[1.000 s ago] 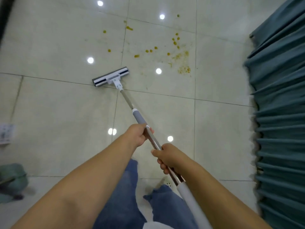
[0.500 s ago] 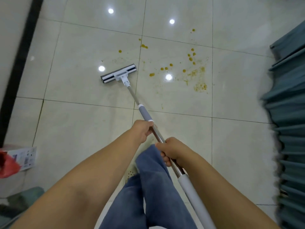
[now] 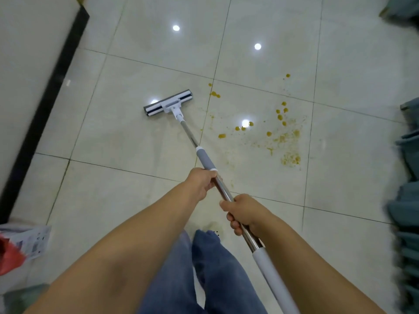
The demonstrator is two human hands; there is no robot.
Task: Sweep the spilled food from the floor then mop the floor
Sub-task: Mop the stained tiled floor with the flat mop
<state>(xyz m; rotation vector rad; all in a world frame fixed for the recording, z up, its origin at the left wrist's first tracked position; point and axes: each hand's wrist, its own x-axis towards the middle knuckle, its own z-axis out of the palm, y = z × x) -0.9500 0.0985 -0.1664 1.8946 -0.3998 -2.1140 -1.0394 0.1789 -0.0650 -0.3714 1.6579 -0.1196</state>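
One mop (image 3: 197,145) is in use, held by two hands. Its flat head (image 3: 168,103) lies on the tiled floor (image 3: 127,141) at the far middle, left of the spill and apart from it. The shaft runs from the head toward the near right, with one grey sleeve (image 3: 205,159) just beyond the left hand and one white grip (image 3: 271,275) nearer than the right hand.

The left hand (image 3: 200,183) is the farther of the two. Its fingers (image 3: 213,177) are curled tight around the steel shaft right at the near end of the grey sleeve. The right hand (image 3: 241,211) grips the shaft lower down, fingers (image 3: 233,224) wrapped fully round it and pressed together, thumb on top. A short bare stretch of shaft shows between the hands.

The spilled food (image 3: 281,130) lies at the far right: about a dozen yellow-brown blobs, plus two patches of fine crumbs and thin smears, the densest patch (image 3: 291,158) nearest. One blob (image 3: 215,94) sits just right of the mop head.

Two blue trouser legs (image 3: 204,268) show at the near middle. A black skirting strip (image 3: 45,105) runs along the left wall. One white printed packet (image 3: 29,240) with a red piece lies at the near left. Blue-grey pleated fabric (image 3: 408,200) fills the right edge.
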